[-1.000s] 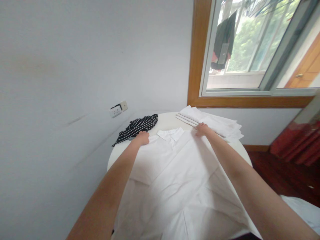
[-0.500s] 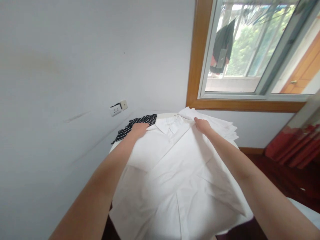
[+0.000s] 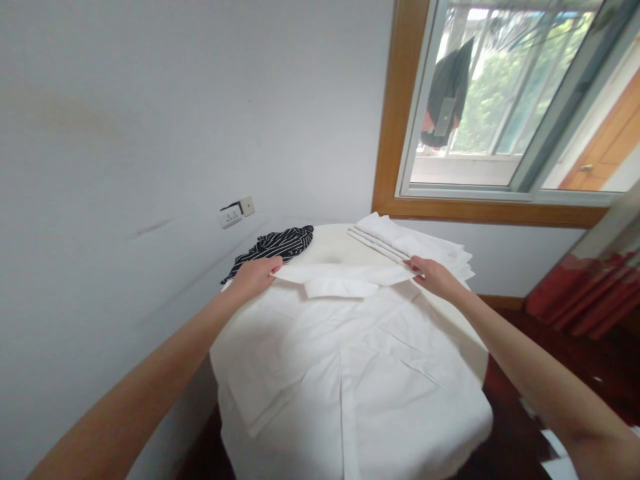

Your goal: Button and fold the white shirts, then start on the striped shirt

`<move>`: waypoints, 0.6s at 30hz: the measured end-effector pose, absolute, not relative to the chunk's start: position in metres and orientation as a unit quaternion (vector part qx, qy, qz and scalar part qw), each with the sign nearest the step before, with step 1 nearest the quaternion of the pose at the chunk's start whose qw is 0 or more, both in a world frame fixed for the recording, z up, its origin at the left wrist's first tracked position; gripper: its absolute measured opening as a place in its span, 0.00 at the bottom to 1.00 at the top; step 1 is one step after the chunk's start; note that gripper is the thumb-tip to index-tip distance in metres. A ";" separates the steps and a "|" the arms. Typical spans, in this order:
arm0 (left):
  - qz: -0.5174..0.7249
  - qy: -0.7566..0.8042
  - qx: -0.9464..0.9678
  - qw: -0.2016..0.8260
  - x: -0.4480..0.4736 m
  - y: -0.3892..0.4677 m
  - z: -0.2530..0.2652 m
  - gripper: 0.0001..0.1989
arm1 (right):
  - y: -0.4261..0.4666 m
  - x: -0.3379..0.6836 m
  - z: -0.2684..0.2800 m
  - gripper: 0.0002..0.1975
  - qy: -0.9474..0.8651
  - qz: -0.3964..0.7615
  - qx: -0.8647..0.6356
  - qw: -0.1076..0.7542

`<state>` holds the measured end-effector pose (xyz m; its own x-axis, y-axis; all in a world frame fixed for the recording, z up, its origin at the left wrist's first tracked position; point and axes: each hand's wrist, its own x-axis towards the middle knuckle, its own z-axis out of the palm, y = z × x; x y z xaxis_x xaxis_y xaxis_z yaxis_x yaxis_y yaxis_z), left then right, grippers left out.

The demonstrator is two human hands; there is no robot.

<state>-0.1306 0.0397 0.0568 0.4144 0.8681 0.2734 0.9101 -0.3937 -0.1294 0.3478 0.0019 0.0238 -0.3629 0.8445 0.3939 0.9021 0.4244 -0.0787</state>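
Note:
A white collared shirt [image 3: 350, 347] lies spread over the table, its lower part hanging over the near edge. Its shoulder edge is lifted and drawn taut between my two hands, with the collar [image 3: 342, 288] folded toward me in the middle. My left hand [image 3: 259, 275] pinches the left end of that edge, close to a black-and-white striped cloth [image 3: 280, 244]. At the right end, my right hand [image 3: 434, 275] is closed on the shirt's edge, beside a stack of folded white garments [image 3: 415, 241].
The pale table top [image 3: 330, 245] stands against a white wall with a socket [image 3: 231, 216]. A wood-framed window [image 3: 393, 133] is behind on the right. A red-patterned curtain [image 3: 575, 280] hangs at the right over a dark floor.
Both hands have moved toward me and apart, pulling the shirt's shoulder edge nearer. The collar now folds toward me, and more table top shows behind it.

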 end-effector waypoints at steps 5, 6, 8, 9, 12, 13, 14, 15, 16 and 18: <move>-0.064 -0.515 -0.846 0.127 -0.129 0.014 0.027 0.18 | -0.022 0.345 0.000 0.13 -0.840 -0.071 -0.527 0.109; -0.054 -0.503 -0.851 0.140 -0.128 0.010 0.019 0.21 | -0.024 0.340 -0.004 0.15 -0.837 -0.087 -0.531 0.094; -0.033 -0.467 -0.866 0.176 -0.124 0.004 0.003 0.24 | -0.029 0.328 -0.011 0.19 -0.836 -0.131 -0.527 0.083; -0.028 -0.449 -0.871 0.196 -0.122 0.000 -0.005 0.25 | -0.031 0.322 -0.014 0.22 -0.840 -0.156 -0.512 0.086; -0.046 -0.415 -0.875 0.245 -0.113 -0.007 -0.020 0.28 | -0.038 0.302 -0.021 0.29 -0.871 -0.208 -0.434 0.101; -0.055 -0.409 -0.876 0.250 -0.109 -0.008 -0.023 0.28 | -0.038 0.297 -0.022 0.30 -0.882 -0.210 -0.410 0.104; -0.061 -0.402 -0.880 0.247 -0.105 -0.008 -0.023 0.28 | -0.038 0.292 -0.023 0.30 -0.891 -0.205 -0.392 0.105; -0.063 -0.393 -0.886 0.239 -0.101 -0.007 -0.023 0.28 | -0.037 0.287 -0.023 0.30 -0.897 -0.195 -0.381 0.105; -0.064 -0.383 -0.893 0.227 -0.096 -0.005 -0.022 0.28 | -0.034 0.283 -0.022 0.29 -0.903 -0.180 -0.376 0.104; -0.058 -0.359 -0.911 0.192 -0.089 0.001 -0.018 0.28 | -0.028 0.278 -0.020 0.28 -0.912 -0.140 -0.373 0.098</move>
